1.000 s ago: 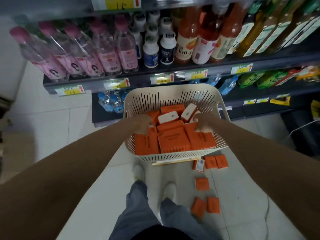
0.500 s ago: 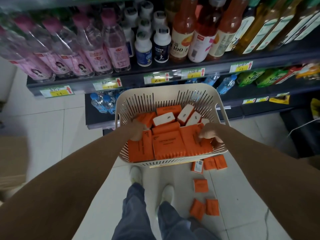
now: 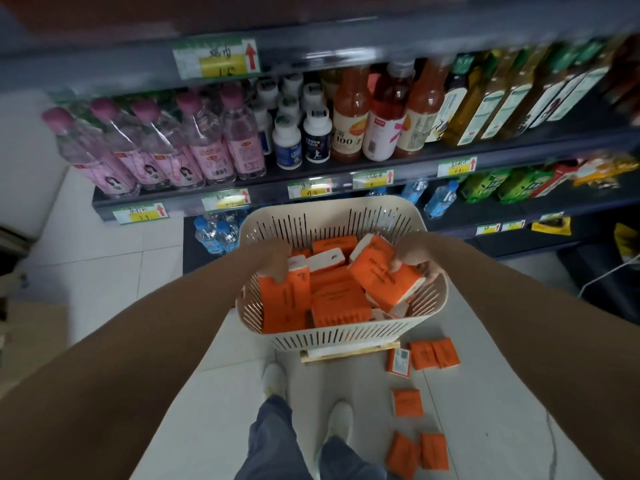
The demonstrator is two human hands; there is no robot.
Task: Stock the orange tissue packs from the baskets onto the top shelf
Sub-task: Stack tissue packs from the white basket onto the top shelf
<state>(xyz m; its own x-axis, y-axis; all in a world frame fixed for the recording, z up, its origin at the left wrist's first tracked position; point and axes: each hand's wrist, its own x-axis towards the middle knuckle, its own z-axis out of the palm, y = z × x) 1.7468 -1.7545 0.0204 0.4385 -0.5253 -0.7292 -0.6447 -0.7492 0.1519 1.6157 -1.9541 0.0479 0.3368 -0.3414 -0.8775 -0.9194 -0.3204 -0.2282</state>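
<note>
Right hand (image 3: pixel 414 255) grips tissue pack (image 3: pixel 379 282) — inside basket (image 3: pixel 346 336).

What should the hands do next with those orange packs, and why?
Probably lift both straight up, out of the basket. The left hand grips one orange pack and the right hand grips a tilted pack, yet both packs sit inside the rim, below the upper shelf.

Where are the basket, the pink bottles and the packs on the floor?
basket (image 3: pixel 346 336): head view, front wall.
pink bottles (image 3: pixel 207 159): head view, one bottle's label.
packs on the floor (image 3: pixel 407 402): head view, middle of one pack.
</note>
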